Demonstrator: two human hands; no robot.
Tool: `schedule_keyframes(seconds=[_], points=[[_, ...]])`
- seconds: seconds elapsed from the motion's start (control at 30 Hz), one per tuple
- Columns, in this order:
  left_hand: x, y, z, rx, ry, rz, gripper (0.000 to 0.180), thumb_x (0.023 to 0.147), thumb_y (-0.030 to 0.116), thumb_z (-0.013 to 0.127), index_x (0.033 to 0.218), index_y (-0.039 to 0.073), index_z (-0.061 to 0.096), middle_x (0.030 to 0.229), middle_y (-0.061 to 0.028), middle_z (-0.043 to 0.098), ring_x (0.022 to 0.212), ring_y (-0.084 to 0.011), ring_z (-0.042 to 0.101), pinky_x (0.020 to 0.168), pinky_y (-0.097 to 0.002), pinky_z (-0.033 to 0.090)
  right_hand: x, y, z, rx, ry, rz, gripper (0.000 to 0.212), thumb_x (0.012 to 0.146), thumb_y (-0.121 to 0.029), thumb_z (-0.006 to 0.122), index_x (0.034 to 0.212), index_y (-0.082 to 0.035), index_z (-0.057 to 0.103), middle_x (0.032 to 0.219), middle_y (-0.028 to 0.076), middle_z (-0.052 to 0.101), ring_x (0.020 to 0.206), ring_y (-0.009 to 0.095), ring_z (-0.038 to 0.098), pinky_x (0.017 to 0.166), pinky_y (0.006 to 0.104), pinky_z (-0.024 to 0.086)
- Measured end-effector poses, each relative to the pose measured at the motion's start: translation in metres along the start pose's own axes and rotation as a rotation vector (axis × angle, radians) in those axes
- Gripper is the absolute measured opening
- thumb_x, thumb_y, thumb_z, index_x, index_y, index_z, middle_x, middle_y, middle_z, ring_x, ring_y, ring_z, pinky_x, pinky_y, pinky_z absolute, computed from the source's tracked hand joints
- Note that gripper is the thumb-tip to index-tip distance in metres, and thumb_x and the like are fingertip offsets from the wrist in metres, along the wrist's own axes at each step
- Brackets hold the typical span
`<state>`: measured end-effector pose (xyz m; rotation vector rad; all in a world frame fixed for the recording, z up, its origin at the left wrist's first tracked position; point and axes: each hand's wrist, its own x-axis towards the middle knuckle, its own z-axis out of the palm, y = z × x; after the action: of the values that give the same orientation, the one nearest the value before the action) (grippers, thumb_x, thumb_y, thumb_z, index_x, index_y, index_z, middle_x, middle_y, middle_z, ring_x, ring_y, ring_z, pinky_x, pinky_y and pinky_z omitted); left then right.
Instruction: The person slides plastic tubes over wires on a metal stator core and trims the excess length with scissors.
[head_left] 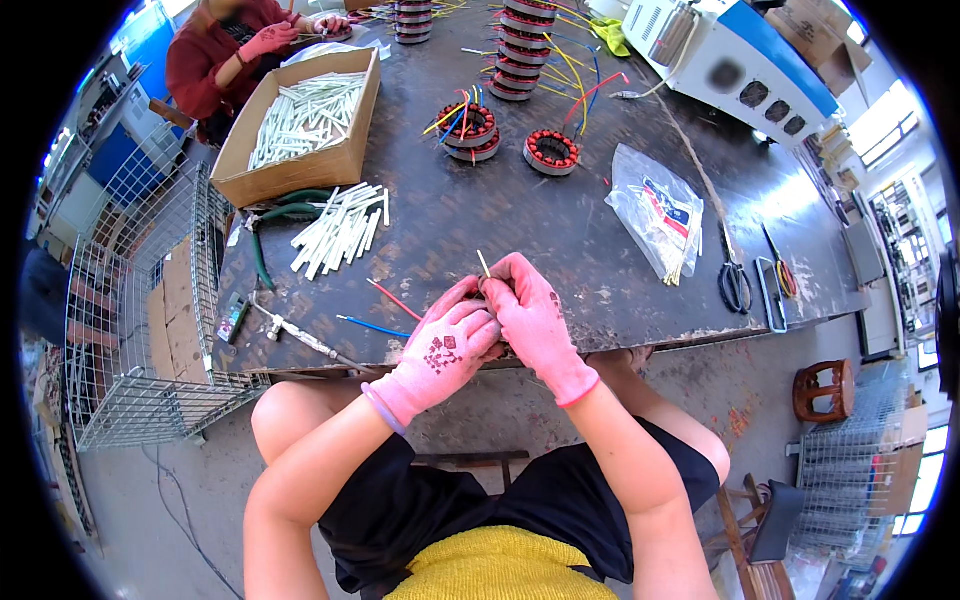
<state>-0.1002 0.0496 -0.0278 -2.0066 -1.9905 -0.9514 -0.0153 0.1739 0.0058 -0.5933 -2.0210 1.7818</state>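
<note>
Both my hands wear pink gloves and meet at the table's near edge. My left hand (445, 350) is closed around what looks like a wound motor stator, mostly hidden by the gloves. A red wire (395, 299) and a blue wire (375, 326) stick out to its left. With fingers pinched, my right hand (530, 315) holds a thin pale sleeve (484, 264) that points up from the fingertips; its lower end is hidden. Ahead on the table stand a single stator (551, 152) with red windings and a short stack of stators (472, 135) with coloured wires.
Loose white sleeves (343, 228) lie beside pliers (262, 245) and a cardboard box (290, 180) of more sleeves. A soldering iron (305, 336) rests front left. To the right are a plastic bag (655, 215), scissors (735, 285) and tweezers (771, 295). A co-worker (215, 60) sits far left.
</note>
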Motion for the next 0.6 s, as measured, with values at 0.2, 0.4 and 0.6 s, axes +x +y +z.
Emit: schedule_keyframes(seconds=[0.2, 0.4, 0.6], points=[[0.004, 0.003, -0.006, 0.07, -0.039, -0.003, 0.031, 0.072, 0.015, 0.073, 0.1, 0.007, 0.062, 0.099, -0.0083, 0.065, 0.108, -0.0258, 0.061, 0.114, -0.0479, 0.036, 0.005, 0.007, -0.011, 0.033, -0.082, -0.018, 0.014, 0.098, -0.011, 0.058, 0.108, -0.002, 0.059, 0.091, 0.001, 0.062, 0.083, 0.006, 0.054, 0.072, 0.0244, 0.049], [0.007, 0.006, -0.01, 0.053, -0.039, -0.018, 0.038, 0.071, 0.011, 0.074, 0.106, 0.009, 0.063, 0.098, -0.0068, 0.065, 0.107, -0.0264, 0.061, 0.112, -0.0493, 0.039, -0.029, 0.016, -0.155, -0.68, 0.513, -0.176, 0.018, 0.09, -0.015, 0.065, 0.104, -0.006, 0.07, 0.096, 0.012, 0.068, 0.082, 0.024, 0.067, 0.073, 0.0352, 0.052], [0.009, 0.008, -0.009, 0.039, -0.047, -0.016, 0.041, 0.07, 0.006, 0.073, 0.109, 0.01, 0.062, 0.095, -0.0049, 0.065, 0.104, -0.0261, 0.063, 0.111, -0.0511, 0.039, -0.03, 0.058, -0.235, -1.377, 0.505, -0.208, 0.013, 0.085, -0.02, 0.068, 0.097, -0.015, 0.07, 0.098, 0.002, 0.063, 0.093, 0.023, 0.062, 0.078, 0.0394, 0.048]])
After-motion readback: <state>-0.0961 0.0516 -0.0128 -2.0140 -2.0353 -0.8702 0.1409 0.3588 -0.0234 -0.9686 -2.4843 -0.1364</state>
